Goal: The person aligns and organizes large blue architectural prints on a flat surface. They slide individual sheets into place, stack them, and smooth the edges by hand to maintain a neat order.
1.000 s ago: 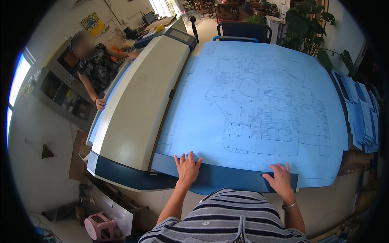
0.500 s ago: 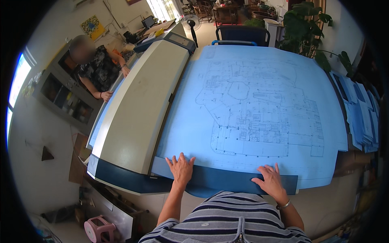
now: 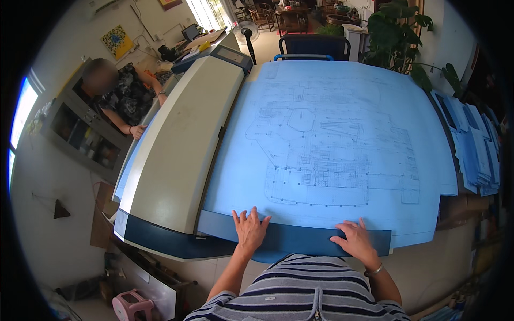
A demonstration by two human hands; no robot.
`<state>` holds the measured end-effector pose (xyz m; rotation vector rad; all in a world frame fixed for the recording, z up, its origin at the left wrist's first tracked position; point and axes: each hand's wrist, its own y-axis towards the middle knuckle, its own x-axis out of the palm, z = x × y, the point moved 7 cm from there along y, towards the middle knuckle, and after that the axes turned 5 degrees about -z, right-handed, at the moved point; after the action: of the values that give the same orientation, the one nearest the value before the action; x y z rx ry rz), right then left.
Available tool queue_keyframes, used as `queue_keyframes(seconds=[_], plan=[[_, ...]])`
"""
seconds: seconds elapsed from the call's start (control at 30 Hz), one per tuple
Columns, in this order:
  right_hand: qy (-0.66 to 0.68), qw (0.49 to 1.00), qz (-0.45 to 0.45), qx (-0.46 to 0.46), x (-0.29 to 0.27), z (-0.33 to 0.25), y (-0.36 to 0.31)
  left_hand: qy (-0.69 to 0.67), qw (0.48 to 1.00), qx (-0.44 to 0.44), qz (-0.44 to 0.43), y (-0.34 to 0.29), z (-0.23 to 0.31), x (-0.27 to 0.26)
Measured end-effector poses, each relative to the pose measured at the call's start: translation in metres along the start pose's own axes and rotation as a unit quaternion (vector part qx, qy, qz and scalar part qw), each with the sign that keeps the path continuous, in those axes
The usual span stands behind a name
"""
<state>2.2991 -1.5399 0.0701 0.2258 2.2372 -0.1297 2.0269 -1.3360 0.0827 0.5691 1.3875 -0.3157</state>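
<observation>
A large blue-tinted sheet with a printed floor plan (image 3: 332,160) lies flat across the table of a wide-format machine, its left side reaching the long beige cover (image 3: 176,144). My left hand (image 3: 250,231) rests on the dark blue front strip (image 3: 300,238), fingers spread, their tips at the sheet's near edge. Farther right, my right hand (image 3: 353,241) lies on the same strip, open, with its fingertips touching the edge of the sheet. Neither hand grips anything.
Across the machine, another person (image 3: 126,99) stands with hands at its far left side. Folded blue papers (image 3: 474,139) are stacked at the right. A chair (image 3: 313,47) and a leafy plant (image 3: 396,37) stand beyond the table; a pink stool (image 3: 132,306) sits at lower left.
The printed sheet has shifted left toward the beige cover. My left hand has slid to the right along the strip, while my right hand stays in nearly the same place.
</observation>
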Motion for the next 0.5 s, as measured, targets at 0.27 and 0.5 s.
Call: queue_keyframes(seconds=[0.27, 0.5], plan=[[0.000, 1.000, -0.030, 0.007, -0.035, 0.062, -0.028, 0.016, 0.998, -0.047, -0.033, -0.007, 0.057, 0.008], [0.002, 1.000, -0.017, -0.011, -0.073, 0.110, -0.062, -0.052, 0.997, 0.041, -0.027, -0.019, 0.170, 0.026]])
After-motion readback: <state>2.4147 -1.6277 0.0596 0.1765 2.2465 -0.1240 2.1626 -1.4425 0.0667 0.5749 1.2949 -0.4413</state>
